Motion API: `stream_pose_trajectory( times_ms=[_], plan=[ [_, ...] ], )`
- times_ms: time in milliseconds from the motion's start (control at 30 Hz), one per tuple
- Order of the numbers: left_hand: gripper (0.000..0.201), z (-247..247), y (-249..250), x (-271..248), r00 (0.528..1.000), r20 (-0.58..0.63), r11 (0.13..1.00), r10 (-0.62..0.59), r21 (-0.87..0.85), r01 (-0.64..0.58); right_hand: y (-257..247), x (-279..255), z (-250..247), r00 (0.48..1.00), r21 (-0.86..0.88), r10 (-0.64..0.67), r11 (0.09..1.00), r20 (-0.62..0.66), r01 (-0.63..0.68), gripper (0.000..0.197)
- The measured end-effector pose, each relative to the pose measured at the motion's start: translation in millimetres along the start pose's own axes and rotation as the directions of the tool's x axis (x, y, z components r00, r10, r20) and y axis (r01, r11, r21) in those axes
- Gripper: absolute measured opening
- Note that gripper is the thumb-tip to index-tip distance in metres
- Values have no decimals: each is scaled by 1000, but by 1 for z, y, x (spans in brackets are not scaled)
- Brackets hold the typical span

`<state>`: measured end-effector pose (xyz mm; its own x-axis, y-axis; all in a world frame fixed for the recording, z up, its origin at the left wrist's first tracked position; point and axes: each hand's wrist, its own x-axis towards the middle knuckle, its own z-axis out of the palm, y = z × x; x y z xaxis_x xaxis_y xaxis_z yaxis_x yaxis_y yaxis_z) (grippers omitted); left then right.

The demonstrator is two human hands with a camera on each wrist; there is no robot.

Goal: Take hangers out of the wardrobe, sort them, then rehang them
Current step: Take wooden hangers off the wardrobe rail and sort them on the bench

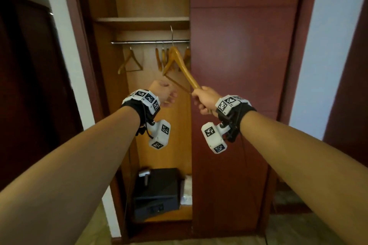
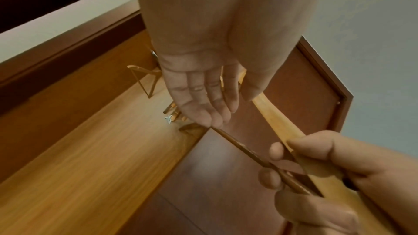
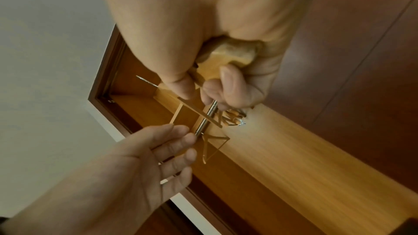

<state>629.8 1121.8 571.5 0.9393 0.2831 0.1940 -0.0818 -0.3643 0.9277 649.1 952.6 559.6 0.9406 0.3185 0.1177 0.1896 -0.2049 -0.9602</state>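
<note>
My right hand (image 1: 205, 98) grips the lower end of one arm of a light wooden hanger (image 1: 180, 63) and holds it tilted in front of the open wardrobe. Its metal hook (image 1: 171, 33) sticks up above the steel rail (image 1: 139, 42). The fingers curl round the arm's end (image 3: 233, 53). My left hand (image 1: 163, 93) is beside it with relaxed, nearly straight fingers (image 2: 203, 99), their tips at the hanger's thin bottom bar (image 2: 239, 145). One hanger (image 1: 130, 61) hangs alone at the rail's left. Several more (image 1: 162, 57) bunch at its right.
The dark red sliding door (image 1: 239, 65) covers the wardrobe's right half, just right of the held hanger. A shelf (image 1: 143, 21) sits above the rail. On the wardrobe floor stand a black safe (image 1: 157, 191) and a white packet (image 1: 187, 189).
</note>
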Motion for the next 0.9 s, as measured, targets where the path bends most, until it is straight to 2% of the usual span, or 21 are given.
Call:
stream_pose_trajectory(
  times_ms=[167, 367, 600, 667, 800, 900],
  plan=[
    [9, -18, 0, 60, 997, -82, 997, 5, 80, 1, -18, 69, 17, 999, 27, 8, 1000, 36, -9, 14],
    [12, -44, -2, 113, 984, -178, 995, 12, 96, 5, -31, 136, 32, 999, 17, 37, 999, 35, -37, 23],
    [21, -84, -18, 165, 970, -241, 997, 12, 79, 8, -46, 197, 65, 996, 57, 55, 997, 67, -59, 15],
    [22, -93, -23, 180, 967, -254, 997, 19, 80, 1, -51, 213, 78, 996, 72, 58, 995, 71, -64, 11],
    [20, -114, -34, 213, 961, -277, 996, 29, 92, -4, -59, 248, 110, 996, 68, 56, 996, 76, -61, 19],
    [19, -137, -44, 242, 961, -274, 993, 46, 113, -15, -68, 279, 134, 995, 64, 57, 996, 80, -62, 12]
  ],
)
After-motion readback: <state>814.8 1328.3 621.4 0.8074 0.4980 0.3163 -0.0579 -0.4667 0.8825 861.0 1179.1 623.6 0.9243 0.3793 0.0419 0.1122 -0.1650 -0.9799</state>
